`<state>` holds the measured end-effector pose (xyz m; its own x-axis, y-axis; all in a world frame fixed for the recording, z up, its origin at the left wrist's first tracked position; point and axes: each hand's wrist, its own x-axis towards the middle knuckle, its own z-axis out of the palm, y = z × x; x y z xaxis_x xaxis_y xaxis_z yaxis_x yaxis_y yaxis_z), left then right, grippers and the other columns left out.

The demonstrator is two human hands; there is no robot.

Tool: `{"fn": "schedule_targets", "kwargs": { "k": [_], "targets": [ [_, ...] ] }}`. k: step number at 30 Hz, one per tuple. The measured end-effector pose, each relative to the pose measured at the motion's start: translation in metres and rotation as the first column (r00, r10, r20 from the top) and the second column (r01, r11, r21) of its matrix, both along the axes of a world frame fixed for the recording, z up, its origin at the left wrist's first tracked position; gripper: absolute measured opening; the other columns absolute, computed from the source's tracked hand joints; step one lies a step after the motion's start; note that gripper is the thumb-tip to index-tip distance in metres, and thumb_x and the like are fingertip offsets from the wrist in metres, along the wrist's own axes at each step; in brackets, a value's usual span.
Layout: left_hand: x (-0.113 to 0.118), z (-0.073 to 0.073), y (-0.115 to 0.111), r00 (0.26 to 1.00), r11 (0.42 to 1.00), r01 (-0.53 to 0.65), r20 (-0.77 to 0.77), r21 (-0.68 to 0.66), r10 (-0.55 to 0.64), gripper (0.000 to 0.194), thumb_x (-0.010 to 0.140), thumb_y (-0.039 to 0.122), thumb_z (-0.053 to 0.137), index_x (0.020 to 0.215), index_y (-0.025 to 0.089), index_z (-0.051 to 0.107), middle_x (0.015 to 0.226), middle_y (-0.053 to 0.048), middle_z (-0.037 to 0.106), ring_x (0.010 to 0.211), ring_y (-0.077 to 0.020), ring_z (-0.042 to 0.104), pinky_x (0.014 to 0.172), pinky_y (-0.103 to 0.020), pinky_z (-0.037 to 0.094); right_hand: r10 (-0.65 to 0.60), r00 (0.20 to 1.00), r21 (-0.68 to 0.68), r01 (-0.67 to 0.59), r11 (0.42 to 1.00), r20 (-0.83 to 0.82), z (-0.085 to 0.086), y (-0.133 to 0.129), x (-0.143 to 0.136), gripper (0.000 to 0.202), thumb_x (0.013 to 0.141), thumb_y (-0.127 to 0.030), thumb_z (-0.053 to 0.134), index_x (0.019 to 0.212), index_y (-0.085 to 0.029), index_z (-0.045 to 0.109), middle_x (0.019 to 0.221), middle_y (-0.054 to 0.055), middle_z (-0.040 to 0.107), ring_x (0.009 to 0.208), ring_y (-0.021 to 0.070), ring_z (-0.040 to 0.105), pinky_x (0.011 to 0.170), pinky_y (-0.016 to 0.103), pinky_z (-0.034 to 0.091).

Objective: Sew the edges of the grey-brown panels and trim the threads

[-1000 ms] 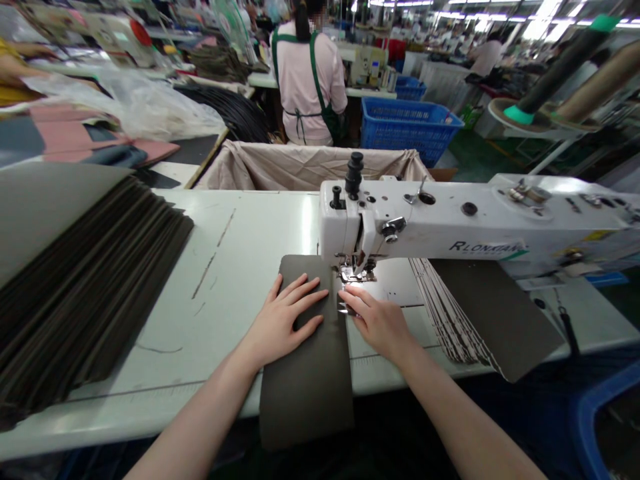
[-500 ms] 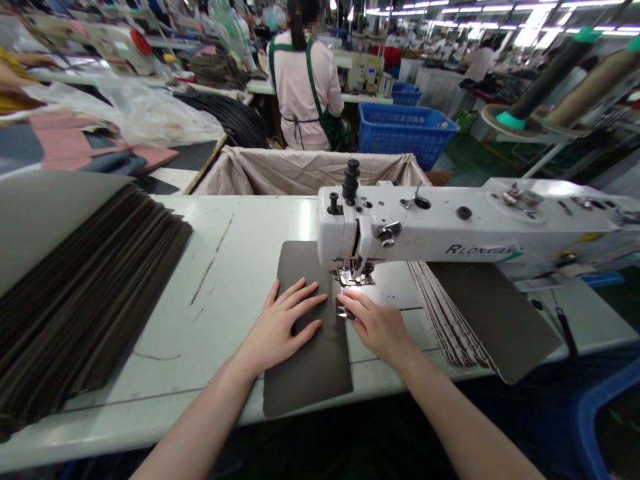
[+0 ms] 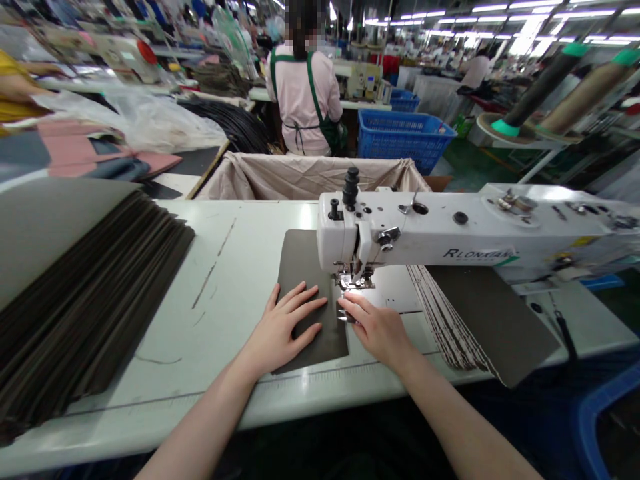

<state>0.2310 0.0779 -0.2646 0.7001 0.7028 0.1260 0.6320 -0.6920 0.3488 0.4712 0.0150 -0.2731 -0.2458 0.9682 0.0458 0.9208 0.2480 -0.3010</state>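
I have the left hand (image 3: 285, 330) spread flat, gripping nothing, on the grey panel (image 3: 330, 341), which lies mostly left of the presser foot (image 3: 356, 282), long axis running front to back. Nearer, just in front of the foot, my right hand (image 3: 379, 328) curls around metal snips (image 3: 344, 316), fingertips at the panel's right edge.

Sewing workshop, sewing machine (image 3: 415, 233), thread spools (image 3: 541, 91)

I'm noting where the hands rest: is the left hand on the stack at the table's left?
No, the left hand lies spread on the dark panel at the sewing machine, apart from the stack.
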Motion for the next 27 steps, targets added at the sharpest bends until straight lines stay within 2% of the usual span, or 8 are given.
{"fn": "schedule_targets", "kwargs": {
  "k": [27],
  "targets": [
    [0.0008,-0.0017,-0.0001,0.999,1.0,-0.018,-0.027,0.008,0.018,0.047,0.095,0.043,0.047,0.141,0.033,0.045,0.152,-0.002,0.041,0.143,-0.0271,0.03,0.118,-0.058,0.006,-0.003,1.0,0.018,0.004,1.0,-0.03,-0.0031,0.0002,0.0001,0.055,0.091,-0.017,0.049,0.142,-0.032,0.042,0.149,-0.002,0.044,0.112,0.0195,0.061,0.089,0.032,0.051]
  ]
}}
